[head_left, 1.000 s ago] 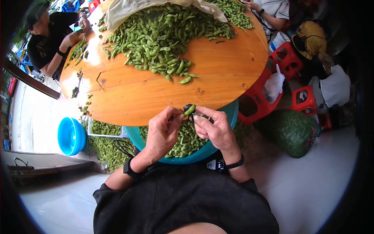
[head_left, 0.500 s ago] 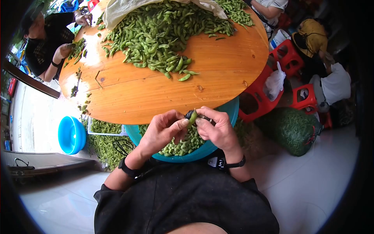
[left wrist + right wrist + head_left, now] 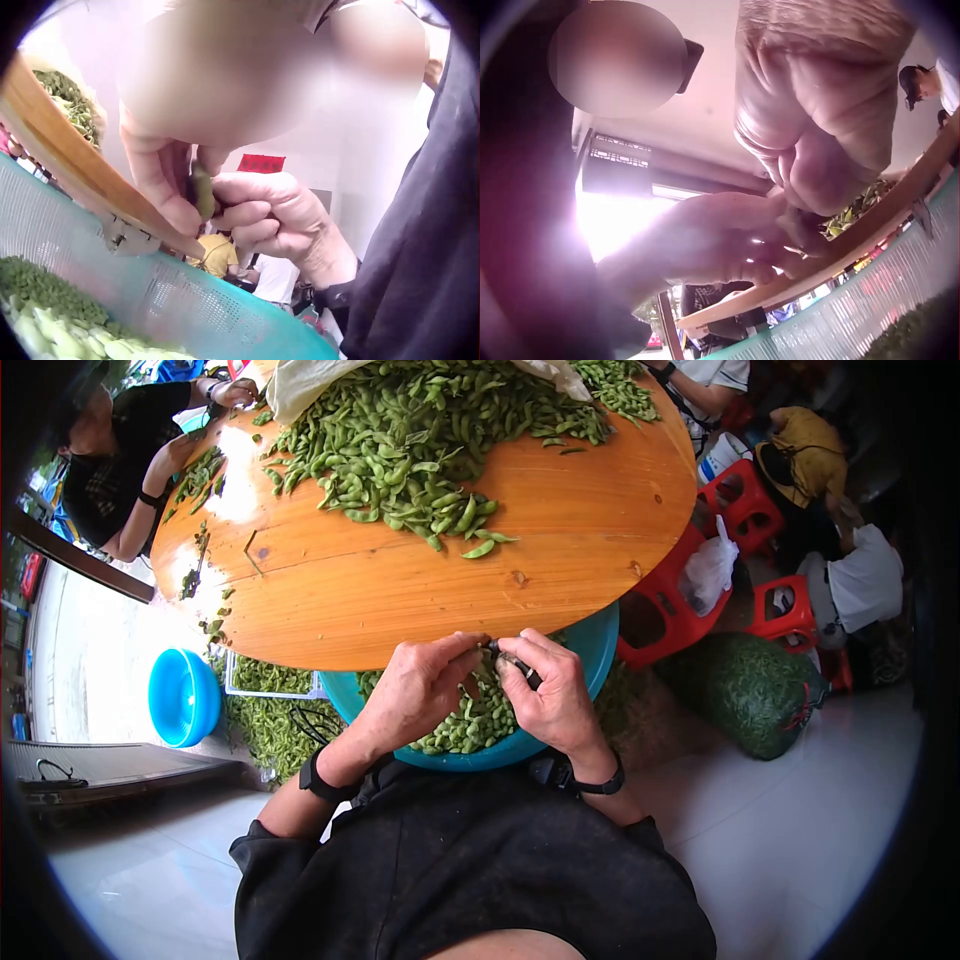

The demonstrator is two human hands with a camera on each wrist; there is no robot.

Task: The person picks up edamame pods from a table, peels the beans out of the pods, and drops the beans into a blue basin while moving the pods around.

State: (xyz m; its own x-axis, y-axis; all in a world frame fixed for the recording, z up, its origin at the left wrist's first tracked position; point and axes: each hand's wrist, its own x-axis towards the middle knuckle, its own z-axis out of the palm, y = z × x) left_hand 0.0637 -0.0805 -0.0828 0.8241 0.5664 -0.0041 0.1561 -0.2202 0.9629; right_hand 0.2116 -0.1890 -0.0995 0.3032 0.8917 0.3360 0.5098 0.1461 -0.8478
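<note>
Both hands meet above a teal basin (image 3: pixel 597 650) of shelled pods and beans at the table's near edge. My left hand (image 3: pixel 418 690) pinches a green pod (image 3: pixel 202 192), which shows between its fingers and thumb in the left wrist view. Touching the same pod's side, my right hand (image 3: pixel 555 695) has a small dark tool (image 3: pixel 524 670) held in curled fingers; the tool's exact shape is hidden. In the head view the fingers mostly cover the pod.
A large pod pile (image 3: pixel 400 450) lies on the round wooden table (image 3: pixel 400 600). Left stand a blue basin (image 3: pixel 184 698) and a crate (image 3: pixel 270 678) near floor pods. Right are red stools (image 3: pixel 668 610) and a full green net bag (image 3: pixel 750 695). Other people sit around.
The pod between my hands has tipped down out of the head view, and my hands have drawn closer together. At the left, the other person's hands have shifted along the table edge.
</note>
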